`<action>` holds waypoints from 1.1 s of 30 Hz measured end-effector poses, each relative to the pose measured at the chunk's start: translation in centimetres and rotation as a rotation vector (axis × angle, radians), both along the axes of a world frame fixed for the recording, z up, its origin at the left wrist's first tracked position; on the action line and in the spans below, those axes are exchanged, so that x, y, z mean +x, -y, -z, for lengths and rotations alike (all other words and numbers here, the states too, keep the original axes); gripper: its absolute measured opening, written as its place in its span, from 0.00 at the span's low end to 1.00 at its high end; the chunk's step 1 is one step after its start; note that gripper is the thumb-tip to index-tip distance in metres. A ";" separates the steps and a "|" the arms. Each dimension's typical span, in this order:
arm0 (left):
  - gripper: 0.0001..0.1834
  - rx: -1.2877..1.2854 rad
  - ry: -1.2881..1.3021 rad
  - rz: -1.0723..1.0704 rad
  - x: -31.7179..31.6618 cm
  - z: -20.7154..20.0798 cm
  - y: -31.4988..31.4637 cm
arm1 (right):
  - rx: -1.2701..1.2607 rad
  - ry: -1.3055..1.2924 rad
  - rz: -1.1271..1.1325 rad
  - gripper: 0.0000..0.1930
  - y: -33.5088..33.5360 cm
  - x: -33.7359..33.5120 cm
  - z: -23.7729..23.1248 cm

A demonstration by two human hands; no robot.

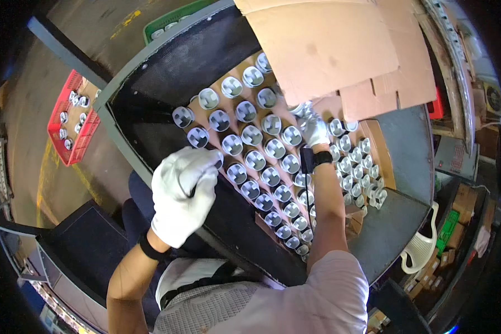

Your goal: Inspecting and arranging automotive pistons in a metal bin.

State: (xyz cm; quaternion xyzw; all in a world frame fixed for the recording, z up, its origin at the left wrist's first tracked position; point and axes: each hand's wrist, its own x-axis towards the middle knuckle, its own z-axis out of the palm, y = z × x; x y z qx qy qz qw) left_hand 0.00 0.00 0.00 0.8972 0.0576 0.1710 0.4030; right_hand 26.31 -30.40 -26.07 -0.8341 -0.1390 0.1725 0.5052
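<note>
Right hand (315, 131), in a white fabric glove, is positioned at 2 o'clock from the centre of my view, fingers bent beside a silver, round metal part (298, 108) under the edge of a tan, flat cardboard panel (328, 50); I cannot tell whether it pinches that part. Matching silver, round-topped metal cylinders (251, 135) stand in rows from 11 to 5 o'clock. I judge the step in hand to be handling single parts in the upper rows; the next move calls for a confirmed grip without tipping neighbours. Right forearm extends up from 5 o'clock, nearly straight. Left hand (185, 192), likewise gloved, lies at 8 o'clock, fingers curled together against the nearest row; its grip I cannot verify.
</note>
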 end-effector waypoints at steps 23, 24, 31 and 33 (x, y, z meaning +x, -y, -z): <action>0.22 -1.093 -0.051 0.212 -2.0 1.5 3.3 | 0.156 0.144 -0.199 0.15 -2.2 -18.1 -22.4; 0.24 -1.114 -0.103 0.298 -2.3 1.8 3.7 | 0.122 0.187 -0.201 0.15 -2.9 -19.3 -24.0; 0.37 -1.142 -0.001 0.459 -2.7 3.5 6.0 | 0.136 -0.172 -0.341 0.15 -3.8 -20.4 -25.3; 0.36 -1.757 -0.154 0.466 -2.9 4.1 5.3 | 0.130 -0.040 -0.371 0.13 -4.4 -20.5 -24.3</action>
